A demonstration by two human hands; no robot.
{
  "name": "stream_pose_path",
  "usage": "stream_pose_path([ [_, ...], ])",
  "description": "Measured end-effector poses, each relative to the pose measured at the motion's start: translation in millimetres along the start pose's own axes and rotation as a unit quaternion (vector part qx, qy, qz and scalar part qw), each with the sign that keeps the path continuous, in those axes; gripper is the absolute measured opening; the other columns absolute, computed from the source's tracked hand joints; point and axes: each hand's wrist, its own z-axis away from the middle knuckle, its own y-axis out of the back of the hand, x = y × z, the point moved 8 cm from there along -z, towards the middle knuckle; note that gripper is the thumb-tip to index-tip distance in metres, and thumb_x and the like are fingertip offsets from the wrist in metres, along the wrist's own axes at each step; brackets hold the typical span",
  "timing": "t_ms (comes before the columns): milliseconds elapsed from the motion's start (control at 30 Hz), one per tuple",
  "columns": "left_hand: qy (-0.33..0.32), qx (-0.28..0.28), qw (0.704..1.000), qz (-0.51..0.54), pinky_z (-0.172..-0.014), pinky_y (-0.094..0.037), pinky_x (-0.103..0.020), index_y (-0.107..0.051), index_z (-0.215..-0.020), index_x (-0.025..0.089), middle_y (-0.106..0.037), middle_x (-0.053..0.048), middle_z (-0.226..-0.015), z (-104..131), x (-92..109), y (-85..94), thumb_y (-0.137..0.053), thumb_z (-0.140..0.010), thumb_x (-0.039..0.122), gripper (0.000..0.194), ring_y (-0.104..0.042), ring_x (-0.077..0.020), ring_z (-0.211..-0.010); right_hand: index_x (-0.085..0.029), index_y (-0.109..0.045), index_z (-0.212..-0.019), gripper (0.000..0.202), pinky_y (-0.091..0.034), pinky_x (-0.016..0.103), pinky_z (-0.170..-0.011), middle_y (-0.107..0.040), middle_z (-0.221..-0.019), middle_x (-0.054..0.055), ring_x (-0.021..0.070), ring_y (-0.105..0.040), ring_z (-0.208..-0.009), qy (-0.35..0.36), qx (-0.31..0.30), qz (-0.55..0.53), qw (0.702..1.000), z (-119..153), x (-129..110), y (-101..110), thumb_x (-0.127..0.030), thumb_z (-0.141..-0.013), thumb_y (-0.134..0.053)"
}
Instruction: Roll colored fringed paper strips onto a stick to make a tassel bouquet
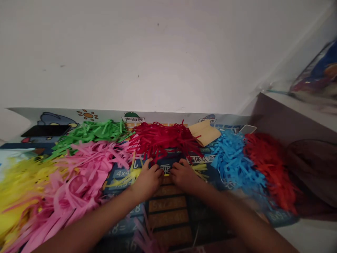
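My left hand (pixel 147 181) and my right hand (pixel 184 176) rest close together on a printed study mat (pixel 168 207), just in front of a pile of red paper strips (pixel 160 140). The fingers of both hands are curled down. Thin yellow paper strips (pixel 126 178) run out to the left of the left hand and to the right of the right hand, and a bit of yellow shows between the fingertips. Both hands seem to pinch these strips against the mat.
Heaps of cut paper strips ring the mat: yellow (pixel 18 186), pink (pixel 79 172), green (pixel 89 133), blue (pixel 234 161), and more red (pixel 271 168). A tan paper piece (pixel 205 133) and a dark phone (pixel 44 130) lie at the back. A wall stands behind and a brown ledge (pixel 289 123) at right.
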Motion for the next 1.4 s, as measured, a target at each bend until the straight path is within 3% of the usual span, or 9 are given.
stream_pose_path([
  [200, 0.007, -0.027, 0.999, -0.029, -0.102, -0.028, -0.055, -0.066, -0.071, 0.018, -0.062, -0.001, -0.072, -1.3, 4.5, 4.9, -0.059, -0.085, 0.015, 0.016, -0.054, -0.0186, -0.079, -0.015, -0.069, -0.077, 0.014, -0.028, 0.040, -0.085, -0.067, -0.080, 0.007, 0.0213, -0.048, -0.088, 0.028, 0.001, -0.022, 0.999, -8.0, -7.1, -3.6, -0.014, -0.089, -0.060],
  [367, 0.024, 0.014, 0.999, -0.037, -0.096, -0.033, -0.053, -0.067, -0.074, 0.019, -0.064, -0.001, -0.071, -1.7, 0.0, 8.1, -0.062, -0.083, 0.018, 0.011, -0.057, -0.0181, -0.076, -0.015, -0.067, -0.076, 0.014, -0.030, 0.039, -0.081, -0.067, -0.075, 0.006, 0.0207, -0.051, -0.084, -0.032, 0.033, -0.036, 0.998, -15.8, 1.6, 1.1, -0.017, -0.087, -0.060],
  [533, -0.003, 0.066, 0.998, -0.024, -0.106, -0.028, -0.050, -0.066, -0.095, 0.019, -0.070, -0.002, -0.084, 10.8, 7.4, 56.0, -0.049, -0.094, 0.017, 0.017, -0.061, -0.0146, -0.080, -0.019, -0.070, -0.080, 0.017, -0.033, 0.036, -0.079, -0.070, -0.082, 0.004, 0.0188, -0.056, -0.085, -0.132, 0.094, -0.144, 0.976, 5.2, 4.2, 46.5, -0.026, -0.090, -0.058],
  [600, -0.035, 0.106, 0.994, 0.003, -0.111, -0.023, -0.050, -0.063, -0.107, 0.019, -0.072, -0.003, -0.093, 16.0, 17.0, 88.5, -0.043, -0.097, 0.016, 0.023, -0.062, -0.0143, -0.086, -0.020, -0.070, -0.080, 0.027, -0.036, 0.032, -0.074, -0.069, -0.079, 0.001, 0.0175, -0.057, -0.079, -0.187, 0.096, -0.350, 0.913, 13.9, 8.6, 55.2, -0.034, -0.094, -0.052],
  [767, -0.060, 0.138, 0.988, 0.041, -0.114, -0.021, -0.045, -0.062, -0.110, 0.018, -0.074, -0.003, -0.094, 19.6, 31.9, 126.9, -0.034, -0.099, 0.014, 0.030, -0.064, -0.0145, -0.085, -0.016, -0.066, -0.066, 0.043, -0.033, 0.024, -0.054, -0.058, -0.058, -0.002, 0.0110, -0.048, -0.052, -0.257, 0.011, -0.800, 0.542, 10.4, -12.8, 32.8, -0.057, -0.071, -0.071],
  [833, -0.040, 0.157, 0.984, 0.070, -0.113, -0.024, -0.043, -0.061, -0.112, 0.019, -0.074, -0.002, -0.096, 21.7, 31.7, 128.3, -0.035, -0.099, 0.014, 0.030, -0.065, -0.0137, -0.085, -0.015, -0.064, -0.063, 0.044, -0.032, 0.022, -0.053, -0.056, -0.056, -0.003, 0.0085, -0.044, -0.050, -0.275, 0.023, -0.843, 0.462, 8.1, -21.1, 26.9, -0.054, -0.057, -0.082],
  [1033, 0.038, 0.226, 0.963, 0.140, -0.112, -0.027, -0.041, -0.063, -0.104, 0.023, -0.074, 0.002, -0.087, 29.8, 21.0, 129.3, -0.048, -0.097, 0.019, 0.017, -0.066, -0.0109, -0.077, -0.015, -0.061, -0.059, 0.039, -0.025, 0.019, -0.046, -0.050, -0.051, -0.005, 0.0059, -0.036, -0.046, -0.299, 0.063, -0.856, 0.417, 13.7, -37.2, 21.8, -0.046, -0.055, -0.085],
  [1200, 0.023, 0.226, 0.963, 0.144, -0.111, -0.026, -0.042, -0.066, -0.094, 0.025, -0.074, 0.003, -0.084, 27.2, 21.3, 132.2, -0.045, -0.098, 0.022, 0.022, -0.065, -0.0117, -0.075, -0.015, -0.063, -0.063, 0.038, -0.020, 0.019, -0.043, -0.057, -0.055, -0.002, 0.0045, -0.034, -0.043, -0.302, 0.039, -0.865, 0.398, 15.1, -42.8, 18.0, -0.047, -0.059, -0.084],
  [1400, 0.126, 0.230, 0.942, 0.211, -0.097, -0.043, -0.038, -0.068, -0.093, 0.025, -0.073, 0.000, -0.083, 30.6, 17.1, 124.9, -0.051, -0.095, 0.025, 0.017, -0.066, -0.0129, -0.076, -0.016, -0.063, -0.060, 0.035, -0.028, 0.018, -0.045, -0.055, -0.055, -0.004, 0.0053, -0.041, -0.044, -0.305, 0.153, -0.864, 0.371, 16.3, -37.9, 20.0, -0.037, -0.053, -0.089],
])
